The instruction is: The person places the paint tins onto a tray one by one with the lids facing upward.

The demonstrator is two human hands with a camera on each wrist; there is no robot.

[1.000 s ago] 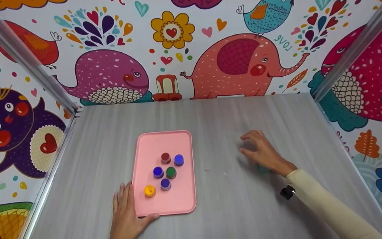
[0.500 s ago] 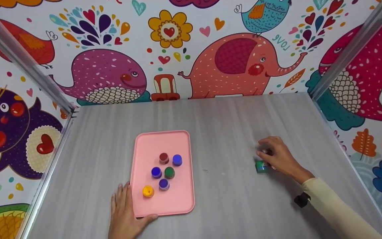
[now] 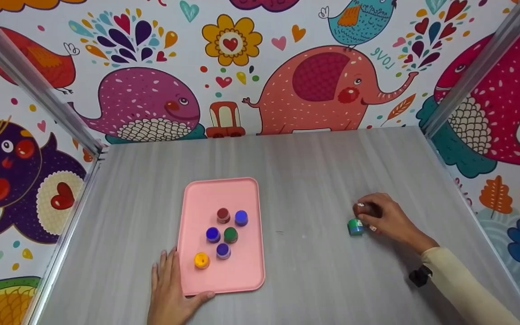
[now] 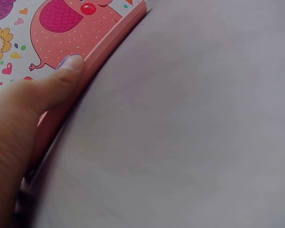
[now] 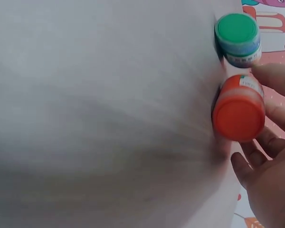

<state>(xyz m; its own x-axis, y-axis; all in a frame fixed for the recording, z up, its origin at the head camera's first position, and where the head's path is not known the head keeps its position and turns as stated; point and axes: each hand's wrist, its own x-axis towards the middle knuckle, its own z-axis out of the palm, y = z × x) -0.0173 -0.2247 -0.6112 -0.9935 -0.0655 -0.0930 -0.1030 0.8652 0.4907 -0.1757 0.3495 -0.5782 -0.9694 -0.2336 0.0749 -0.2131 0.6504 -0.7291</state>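
Note:
My left hand (image 3: 169,289) lies beside the lower left corner of the pink tray (image 3: 192,194), fingers straight along its side and thumb (image 4: 66,78) against the near rim. At the table's right, my right hand (image 3: 388,223) pinches a dark brown small paint pot (image 3: 360,209) between thumb and forefinger; the hand covers much of it. A green-lidded pot (image 3: 355,227) lies on its side just left of the thumb. In the right wrist view an orange-red pot (image 5: 240,116) shows beside that green pot, close to the fingers; the head view mostly hides it.
On the tray stand several small pots with blue, purple, green, dark red and yellow lids, among them a yellow pot (image 3: 201,260). The grey table (image 3: 305,180) meets cartoon-printed walls at the back and sides, with metal posts at the corners.
My right hand has moved right and nearer to me, and its thumb and forefinger have closed on the brown pot. The green pot has come into view. The left hand stays by the tray.

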